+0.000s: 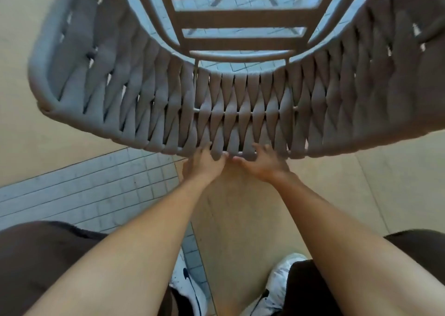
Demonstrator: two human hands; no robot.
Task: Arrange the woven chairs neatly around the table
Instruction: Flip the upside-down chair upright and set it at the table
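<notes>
A grey woven chair (231,104) fills the upper half of the head view, seen from behind and above. Its curved back of twisted straps faces me, and its slatted seat (243,14) lies beyond. My left hand (204,164) and my right hand (265,164) grip the top rim of the chair back at its middle, side by side, fingers curled over the straps. No table is in view.
The floor is beige slabs (361,195) with a strip of small grey tiles (91,190) at the left. My white shoes (279,284) stand on the floor below my arms. Small tiles also show through the seat slats.
</notes>
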